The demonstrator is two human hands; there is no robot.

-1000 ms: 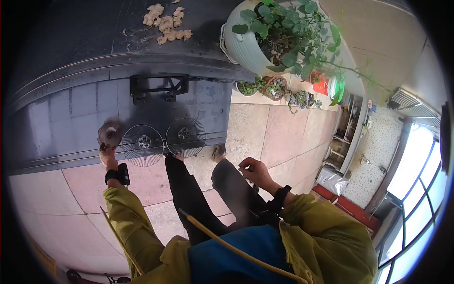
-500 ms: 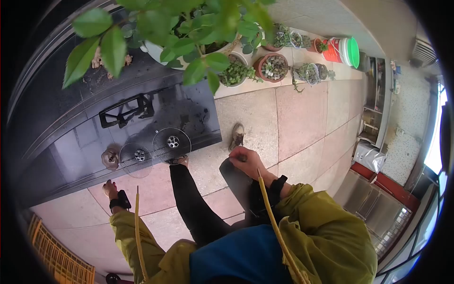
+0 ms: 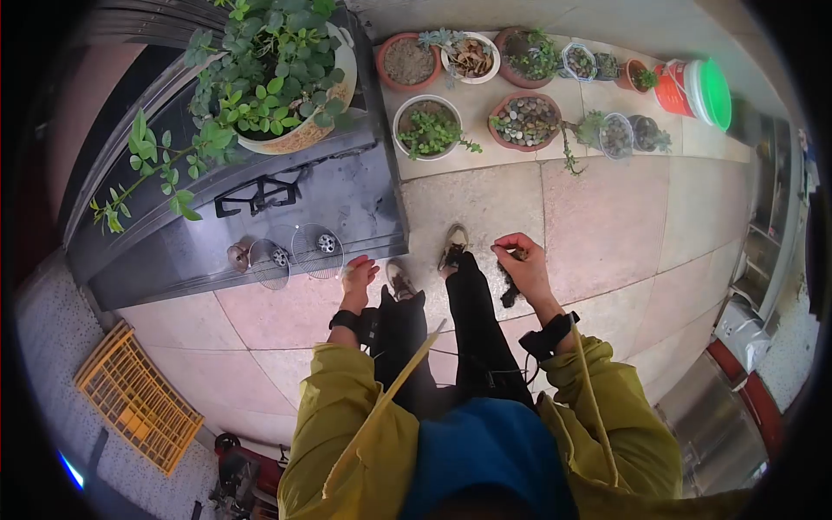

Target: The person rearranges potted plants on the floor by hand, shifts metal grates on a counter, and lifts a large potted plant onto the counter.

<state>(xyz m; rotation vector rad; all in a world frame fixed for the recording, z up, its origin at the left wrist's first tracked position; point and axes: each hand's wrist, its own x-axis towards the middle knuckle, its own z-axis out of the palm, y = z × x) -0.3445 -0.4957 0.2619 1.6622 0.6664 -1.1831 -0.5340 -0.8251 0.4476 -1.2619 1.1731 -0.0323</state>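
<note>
In the head view, the person's right hand [image 3: 529,274] is pinching a small dark lump [image 3: 519,254] between the thumb and fingers; the lump is sitting at the fingertips, too small and shaded for me to tell what it is. Just below it in the view, a black clump [image 3: 510,293] is showing beside the right hand, and I cannot tell whether the two are joining.

The left hand [image 3: 357,279] is hovering well apart from the lump, its fingers parting loosely. It is hanging near the front edge of the dark desk [image 3: 368,204], just beside the nearer wire disc [image 3: 303,263], whose metal hub is showing at the middle. A second wire disc [image 3: 267,273] is lying next to that one, on the side away from the hands, and both are reaching to the desk's edge. A brown round piece [image 3: 238,256] is resting past the second disc, farther from the hands.

Behind the discs a black metal frame [image 3: 258,198] is lying on the desk, and a large leafy plant [image 3: 269,113] is growing from a pot [image 3: 345,78] beyond it. On the tiled floor [image 3: 598,217], the shoes [image 3: 455,243] are standing between the hands, while a yellow crate [image 3: 139,407] is sitting off to the left.
</note>
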